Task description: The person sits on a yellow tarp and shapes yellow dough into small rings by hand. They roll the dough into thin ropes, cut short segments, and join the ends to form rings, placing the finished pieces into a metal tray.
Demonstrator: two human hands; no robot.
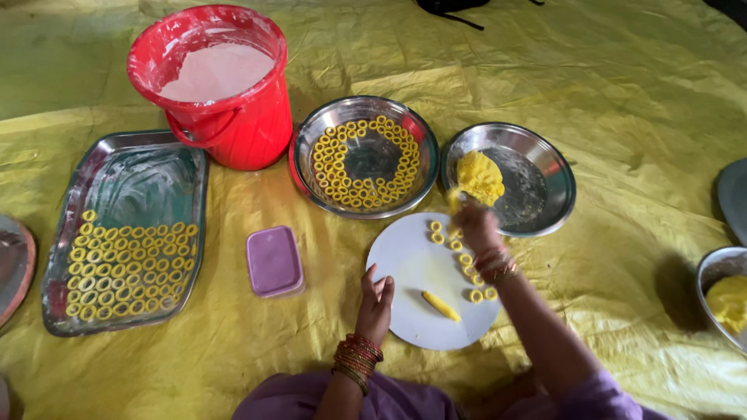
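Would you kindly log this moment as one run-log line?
left hand: rests on white plate | right hand: pinching yellow dough in steel bowl

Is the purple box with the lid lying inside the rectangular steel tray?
No, the purple box lies on the yellow sheet, beside the rectangular tray.

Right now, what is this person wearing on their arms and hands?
Both hands are bare, no gloves. The left hand has a thick stack of red and gold bangles at the wrist. The right hand has a thinner set of reddish and gold bangles. Purple cloth of the garment shows at the bottom, near the right upper arm; both forearms are uncovered.
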